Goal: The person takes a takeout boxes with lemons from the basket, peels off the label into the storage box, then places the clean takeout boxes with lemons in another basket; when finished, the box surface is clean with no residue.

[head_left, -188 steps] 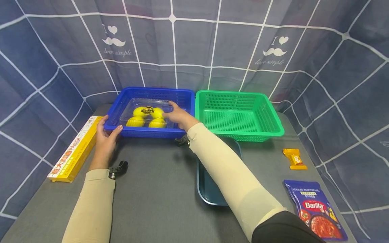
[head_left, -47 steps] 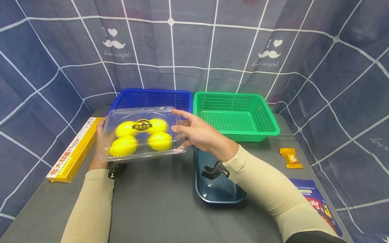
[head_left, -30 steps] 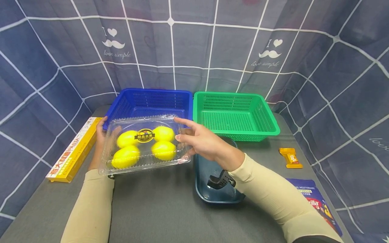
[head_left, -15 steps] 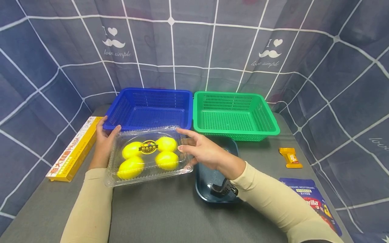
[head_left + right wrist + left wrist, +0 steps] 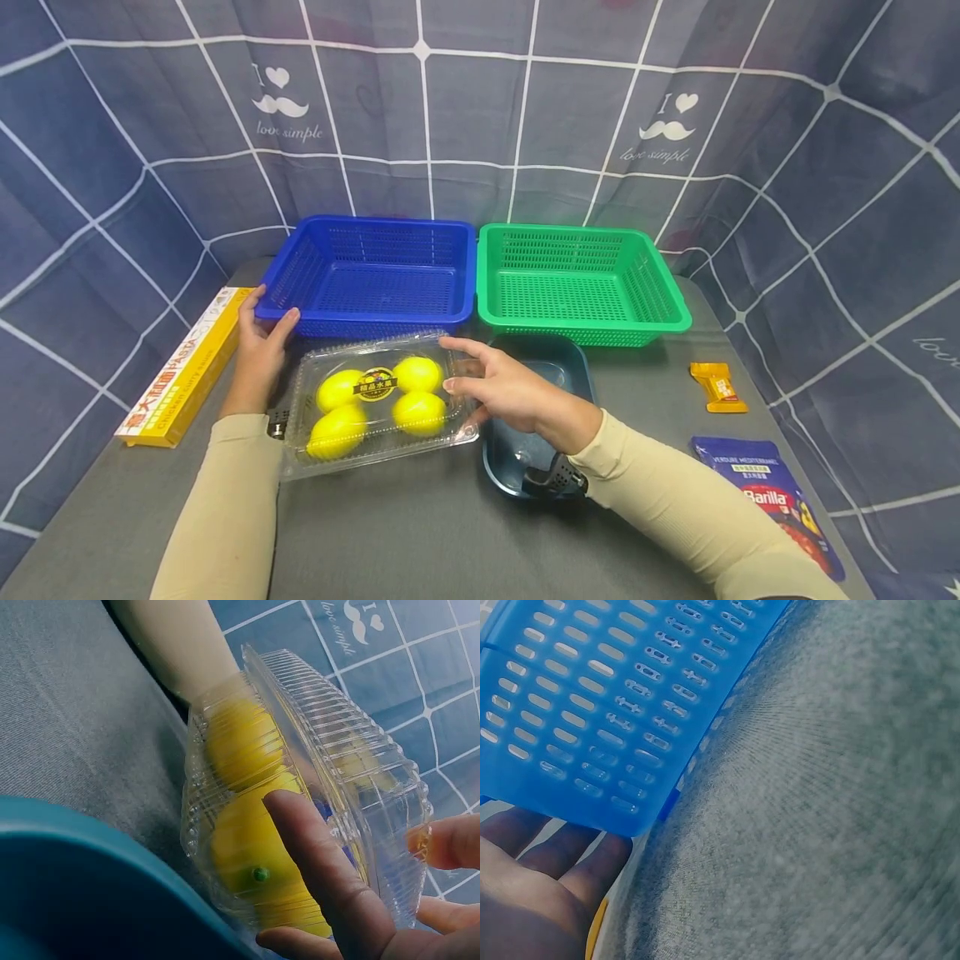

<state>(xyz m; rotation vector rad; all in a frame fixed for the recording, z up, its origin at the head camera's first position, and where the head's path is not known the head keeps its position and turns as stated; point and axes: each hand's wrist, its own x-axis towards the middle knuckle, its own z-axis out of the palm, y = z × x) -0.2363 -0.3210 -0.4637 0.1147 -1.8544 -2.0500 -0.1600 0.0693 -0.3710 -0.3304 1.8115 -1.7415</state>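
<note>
My right hand [image 5: 517, 390] grips the right end of a clear plastic clamshell box [image 5: 390, 443], thumb and fingers spread along its edge. Several yellow lemons [image 5: 420, 413] lie inside, under a lid with a black and gold label. The box is in front of the blue basket [image 5: 375, 320], slightly tilted, its left end overlapping my left wrist. In the right wrist view a lemon [image 5: 251, 840] with a green stem spot shows through the ribbed plastic side. My left hand [image 5: 258, 354] holds the blue basket by its front left corner, fingers along the outside.
A green basket [image 5: 585, 327] stands beside the blue one. The dark teal tray [image 5: 517, 458] sits below my right wrist. At left lies a yellow pasta box [image 5: 187, 367]; at right, an orange wrapped snack [image 5: 720, 387] and a blue Barilla pouch [image 5: 765, 492]. Curtains surround the table.
The clamshell of lemons has come out of the blue basket, towards me and lower, in my right hand. My left hand stays at the basket's corner.
</note>
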